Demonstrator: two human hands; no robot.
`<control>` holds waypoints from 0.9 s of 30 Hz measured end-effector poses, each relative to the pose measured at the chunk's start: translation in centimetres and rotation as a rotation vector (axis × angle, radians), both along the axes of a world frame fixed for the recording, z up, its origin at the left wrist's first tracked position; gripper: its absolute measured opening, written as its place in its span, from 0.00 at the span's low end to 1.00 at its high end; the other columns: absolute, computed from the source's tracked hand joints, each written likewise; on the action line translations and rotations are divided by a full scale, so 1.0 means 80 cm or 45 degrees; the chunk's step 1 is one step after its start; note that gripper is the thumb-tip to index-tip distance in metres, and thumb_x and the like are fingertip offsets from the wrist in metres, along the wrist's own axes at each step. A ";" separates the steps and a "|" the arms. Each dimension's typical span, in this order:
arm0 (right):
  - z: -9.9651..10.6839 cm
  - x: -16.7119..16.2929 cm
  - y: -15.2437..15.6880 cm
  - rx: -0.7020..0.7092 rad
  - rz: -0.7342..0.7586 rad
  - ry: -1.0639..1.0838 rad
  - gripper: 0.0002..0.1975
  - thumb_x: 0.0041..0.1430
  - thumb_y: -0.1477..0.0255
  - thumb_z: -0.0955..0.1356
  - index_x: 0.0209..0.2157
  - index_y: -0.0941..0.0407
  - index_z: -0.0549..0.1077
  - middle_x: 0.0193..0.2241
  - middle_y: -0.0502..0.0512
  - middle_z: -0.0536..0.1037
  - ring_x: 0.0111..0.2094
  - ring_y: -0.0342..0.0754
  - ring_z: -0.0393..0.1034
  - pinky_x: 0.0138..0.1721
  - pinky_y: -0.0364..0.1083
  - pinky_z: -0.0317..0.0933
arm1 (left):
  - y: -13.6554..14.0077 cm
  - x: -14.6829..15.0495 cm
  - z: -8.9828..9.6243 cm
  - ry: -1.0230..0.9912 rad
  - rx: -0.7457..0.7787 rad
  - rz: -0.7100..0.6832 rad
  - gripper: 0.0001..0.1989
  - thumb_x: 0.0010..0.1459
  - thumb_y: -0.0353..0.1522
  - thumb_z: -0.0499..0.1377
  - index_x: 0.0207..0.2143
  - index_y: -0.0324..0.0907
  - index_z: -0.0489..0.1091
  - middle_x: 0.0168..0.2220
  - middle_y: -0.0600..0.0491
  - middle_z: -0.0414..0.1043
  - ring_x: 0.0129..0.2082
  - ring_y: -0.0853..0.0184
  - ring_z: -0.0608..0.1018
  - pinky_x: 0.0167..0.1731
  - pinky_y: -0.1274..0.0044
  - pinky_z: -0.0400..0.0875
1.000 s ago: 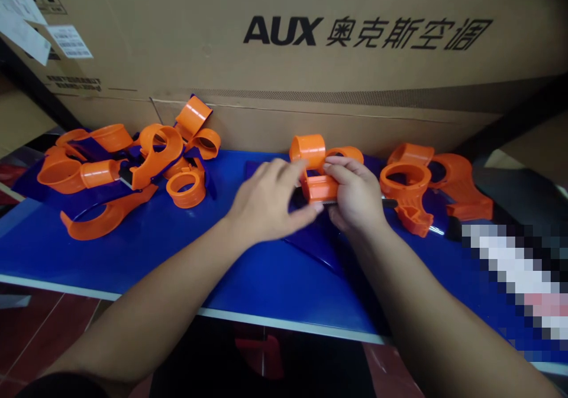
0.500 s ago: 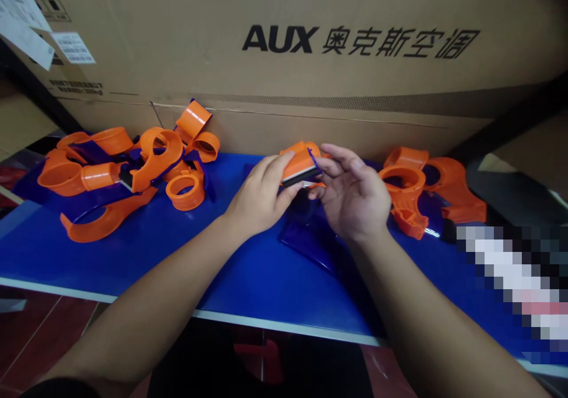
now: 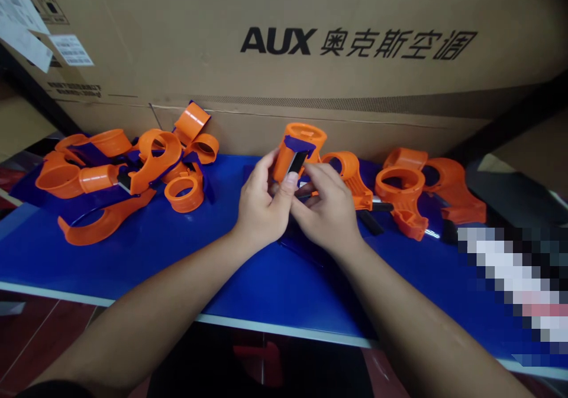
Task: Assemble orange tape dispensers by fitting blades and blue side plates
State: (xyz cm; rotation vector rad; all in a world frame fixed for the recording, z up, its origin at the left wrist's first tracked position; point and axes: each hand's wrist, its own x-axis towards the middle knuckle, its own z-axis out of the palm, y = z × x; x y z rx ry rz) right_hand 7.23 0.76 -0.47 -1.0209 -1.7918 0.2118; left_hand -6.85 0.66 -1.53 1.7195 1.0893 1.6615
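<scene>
An orange tape dispenser (image 3: 283, 162) with a blue edge piece and a black strip is held upright over the blue tabletop. My left hand (image 3: 265, 206) is closed around its lower left side, thumb against the black strip. From the right, my right hand (image 3: 329, 209) has its fingers curled onto the dispenser's lower part; the fingertips are partly hidden. Just beyond the right hand lies another orange dispenser (image 3: 348, 170) with a metal rod and a black handle. Dark blue plastic lies on the table beneath the hands, mostly covered by them.
A pile of orange and blue dispenser parts (image 3: 153, 149) covers the table's left. More orange dispensers (image 3: 402, 185) stand at the right. Behind rises a large cardboard box (image 3: 284, 78). The blue table (image 3: 213, 280) ends in a pale front edge.
The dispenser has been turned upright and raised, its ring now on top. My right hand has gone from spread fingers to curled ones against it, uncovering the dispenser behind.
</scene>
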 end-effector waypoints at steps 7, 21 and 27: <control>-0.008 -0.017 -0.008 -0.311 0.154 0.233 0.25 0.66 0.63 0.70 0.63 0.49 0.68 0.48 0.59 0.82 0.41 0.54 0.79 0.42 0.55 0.77 | 0.001 0.011 -0.015 -0.234 -0.016 -0.180 0.20 0.73 0.46 0.55 0.61 0.47 0.64 0.59 0.46 0.75 0.56 0.60 0.80 0.56 0.67 0.78; -0.004 0.002 0.002 -0.599 0.613 0.807 0.15 0.64 0.63 0.70 0.52 0.46 0.72 0.51 0.52 0.78 0.56 0.54 0.73 0.61 0.58 0.67 | -0.007 0.005 0.000 0.028 -0.090 -0.144 0.06 0.69 0.33 0.58 0.47 0.46 0.68 0.49 0.50 0.77 0.49 0.63 0.80 0.48 0.70 0.77; -0.005 0.002 0.008 -0.520 0.490 0.675 0.17 0.66 0.56 0.72 0.52 0.46 0.72 0.46 0.53 0.79 0.57 0.52 0.72 0.64 0.57 0.65 | -0.009 0.002 0.004 0.137 0.012 -0.108 0.08 0.68 0.32 0.59 0.49 0.45 0.69 0.47 0.49 0.78 0.46 0.63 0.80 0.48 0.69 0.77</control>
